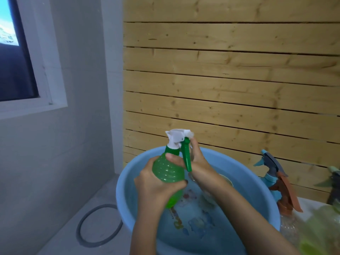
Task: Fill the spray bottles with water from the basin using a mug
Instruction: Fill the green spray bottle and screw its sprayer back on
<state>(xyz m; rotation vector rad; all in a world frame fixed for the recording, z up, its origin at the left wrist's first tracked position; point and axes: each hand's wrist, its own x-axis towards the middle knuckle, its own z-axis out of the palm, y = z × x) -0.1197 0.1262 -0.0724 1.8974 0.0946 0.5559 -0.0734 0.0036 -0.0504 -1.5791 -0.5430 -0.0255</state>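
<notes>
Wooden slat wall [230, 80], left hand [156, 183] fingers gripping green spray bottle [168, 170] over basin [257, 181], right hand [199, 162] fingers clasping its trigger head [177, 138]

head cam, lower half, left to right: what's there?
Grey hose ring on the floor → left hand → green spray bottle → right hand → orange-trigger spray bottle beside the blue basin.
</notes>
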